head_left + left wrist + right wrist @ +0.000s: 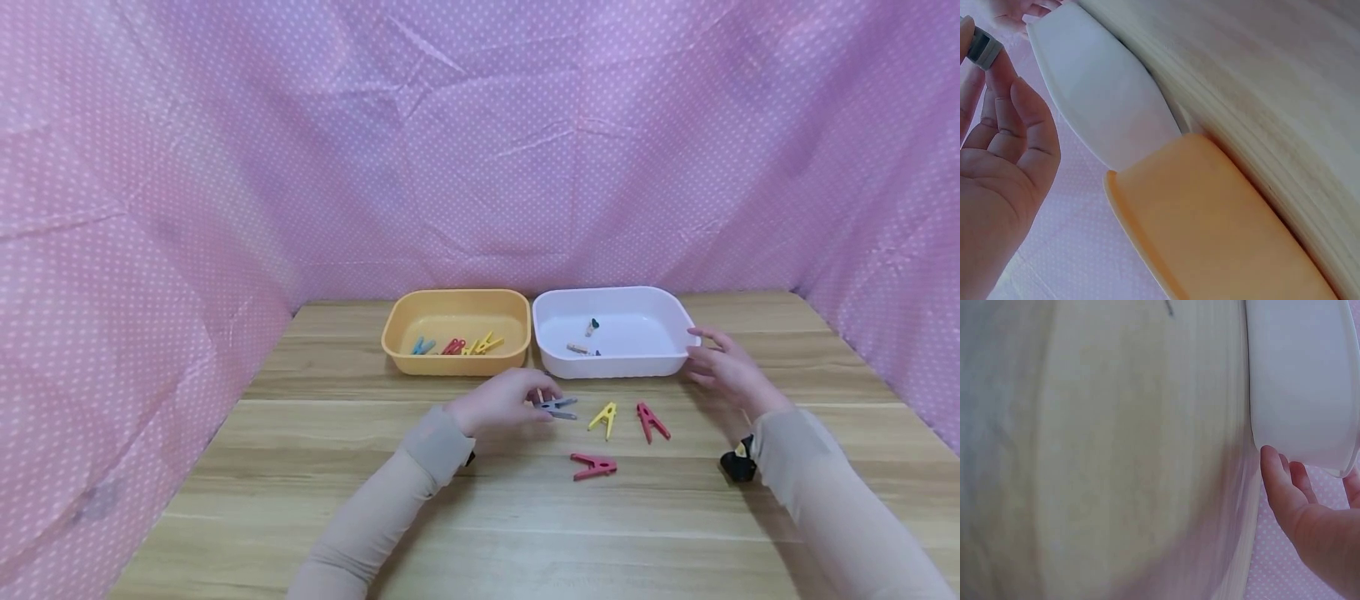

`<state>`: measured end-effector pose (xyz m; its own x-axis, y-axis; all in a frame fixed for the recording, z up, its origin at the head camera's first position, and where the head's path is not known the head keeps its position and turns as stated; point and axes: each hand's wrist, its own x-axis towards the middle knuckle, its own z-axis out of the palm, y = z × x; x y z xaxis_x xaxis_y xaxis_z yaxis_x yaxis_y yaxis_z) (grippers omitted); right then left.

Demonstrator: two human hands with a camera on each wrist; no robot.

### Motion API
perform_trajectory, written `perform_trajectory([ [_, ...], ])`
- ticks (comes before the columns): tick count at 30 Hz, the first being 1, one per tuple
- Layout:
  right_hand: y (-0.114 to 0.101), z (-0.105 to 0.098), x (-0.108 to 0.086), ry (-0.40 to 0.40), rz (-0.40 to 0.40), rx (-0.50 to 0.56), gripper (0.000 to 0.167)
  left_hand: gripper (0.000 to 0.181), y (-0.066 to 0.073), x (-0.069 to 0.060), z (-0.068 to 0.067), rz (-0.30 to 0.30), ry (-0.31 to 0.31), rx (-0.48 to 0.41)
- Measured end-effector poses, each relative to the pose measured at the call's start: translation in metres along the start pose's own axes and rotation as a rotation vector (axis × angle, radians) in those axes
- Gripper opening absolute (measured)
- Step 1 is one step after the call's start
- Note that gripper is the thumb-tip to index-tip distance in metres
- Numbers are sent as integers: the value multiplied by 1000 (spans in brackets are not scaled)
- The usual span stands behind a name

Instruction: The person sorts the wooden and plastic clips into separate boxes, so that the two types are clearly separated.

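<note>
Left hand (510,402) pinching gray clothespin (557,407), just below frame center. Right hand (726,368), fingers loosely extended, touching right end of white bin (611,367). Yellow clothespin (604,415), two red clothespins (604,467) on tabletop (525,533), lower center-right. Orange bin (453,365) beside white bin, left of center, more clips (486,343) inside.

On the table (510,533), the right tray (615,367) holds clips (578,348). Left of it stands the left tray (435,365), with clothespins (452,347) inside. Before the right tray lie three loose clothespins (645,414), one (600,467) farther off; behind it hangs a curtain (480,167).
</note>
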<state>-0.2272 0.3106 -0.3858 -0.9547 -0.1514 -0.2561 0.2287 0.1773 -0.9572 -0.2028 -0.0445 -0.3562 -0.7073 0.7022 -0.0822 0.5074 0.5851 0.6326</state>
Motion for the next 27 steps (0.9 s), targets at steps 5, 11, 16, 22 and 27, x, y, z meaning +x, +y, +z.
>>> perform_trajectory([
  [5, 1, 1, 0, 17, -34, 36, 49, 29, -6, -4, 0, 2, 25, 14],
  [11, -1, 3, -2, 17, -37, 33, 50, 28, -10, -8, -1, 13, 45, 4],
  [16, -2, 4, -2, 19, -22, -3, 59, 28, -14, -13, -2, 4, 44, -23],
  [22, -2, 3, -3, 20, -24, -4, 59, 25, -16, -20, -7, -8, 54, -21],
  [27, -3, 0, -3, 2, -30, 70, 53, 25, -19, -24, -13, 10, 84, 27],
])
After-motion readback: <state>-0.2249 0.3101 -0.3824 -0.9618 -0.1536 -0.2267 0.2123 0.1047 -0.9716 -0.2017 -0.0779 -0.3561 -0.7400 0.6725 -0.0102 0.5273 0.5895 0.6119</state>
